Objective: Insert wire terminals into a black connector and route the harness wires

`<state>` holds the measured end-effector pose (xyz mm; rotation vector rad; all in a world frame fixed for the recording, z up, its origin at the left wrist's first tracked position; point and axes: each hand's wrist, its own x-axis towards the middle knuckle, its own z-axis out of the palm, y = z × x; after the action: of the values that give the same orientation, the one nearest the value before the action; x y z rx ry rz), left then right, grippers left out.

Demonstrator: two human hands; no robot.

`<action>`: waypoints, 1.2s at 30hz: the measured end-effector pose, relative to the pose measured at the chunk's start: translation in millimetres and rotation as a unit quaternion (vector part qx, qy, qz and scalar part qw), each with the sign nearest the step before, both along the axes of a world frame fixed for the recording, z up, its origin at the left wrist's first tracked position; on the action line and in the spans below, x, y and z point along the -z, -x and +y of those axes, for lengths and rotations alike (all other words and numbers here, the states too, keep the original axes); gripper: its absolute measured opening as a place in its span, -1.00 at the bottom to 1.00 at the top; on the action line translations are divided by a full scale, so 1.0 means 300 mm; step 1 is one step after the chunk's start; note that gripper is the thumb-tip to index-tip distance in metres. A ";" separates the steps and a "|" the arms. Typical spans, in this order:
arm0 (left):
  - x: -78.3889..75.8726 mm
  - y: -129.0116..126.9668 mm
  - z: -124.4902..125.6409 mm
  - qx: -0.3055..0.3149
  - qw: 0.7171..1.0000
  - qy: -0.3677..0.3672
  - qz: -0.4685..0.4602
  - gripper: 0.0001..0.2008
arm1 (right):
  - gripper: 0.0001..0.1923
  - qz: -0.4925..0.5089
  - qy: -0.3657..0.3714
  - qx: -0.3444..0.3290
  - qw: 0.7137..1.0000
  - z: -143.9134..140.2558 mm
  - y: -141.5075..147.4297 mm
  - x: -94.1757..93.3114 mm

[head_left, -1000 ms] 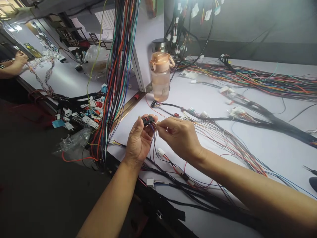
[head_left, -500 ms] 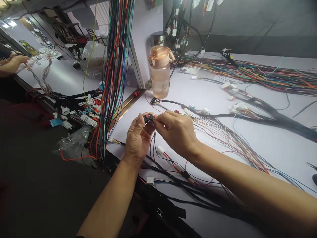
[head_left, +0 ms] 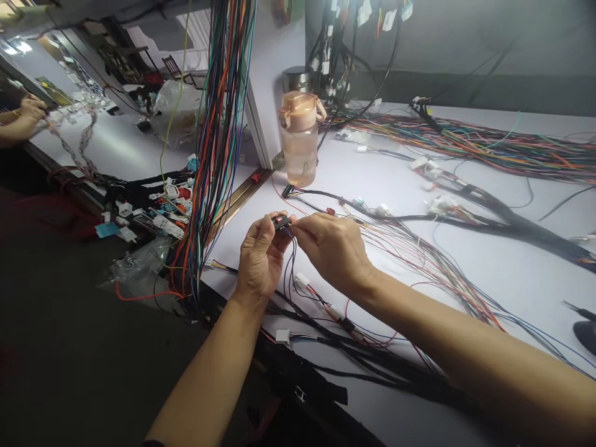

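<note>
My left hand (head_left: 259, 257) grips a small black connector (head_left: 281, 221) with a red part on it, thumb on top and fingers behind. Thin dark wires (head_left: 292, 251) run down from the connector. My right hand (head_left: 331, 247) is closed in a pinch at the connector's right end; its fingertips hide what they hold, possibly a wire end. Just below my hands lie a white connector (head_left: 302, 281) on red and black wires and another white connector (head_left: 282, 336) on blue wires. Behind them a black connector (head_left: 289, 192) ends a dark cable.
A water bottle (head_left: 299, 139) stands behind my hands. A thick bundle of coloured wires (head_left: 223, 124) hangs at left, beside a pile of connectors (head_left: 172, 198). Taped harness branches (head_left: 521, 226) and loose wires cover the table's right. Another person's hand (head_left: 31, 110) shows far left.
The view has shifted slightly. My hands keep the same hold, and the connector is turned a little, showing more of its red part. The other person's hand at far left has shifted.
</note>
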<state>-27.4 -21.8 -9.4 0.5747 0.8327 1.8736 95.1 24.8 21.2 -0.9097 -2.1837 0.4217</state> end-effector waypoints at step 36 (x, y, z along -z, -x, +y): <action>-0.029 0.002 0.015 0.008 0.987 0.109 -0.117 -0.67 | -0.73 0.068 0.063 -0.016 0.996 -0.007 -0.017 0.000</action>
<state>-28.0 -17.3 -0.6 0.2201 0.8581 1.7664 100.3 22.6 21.1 -0.8884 -2.0684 0.6232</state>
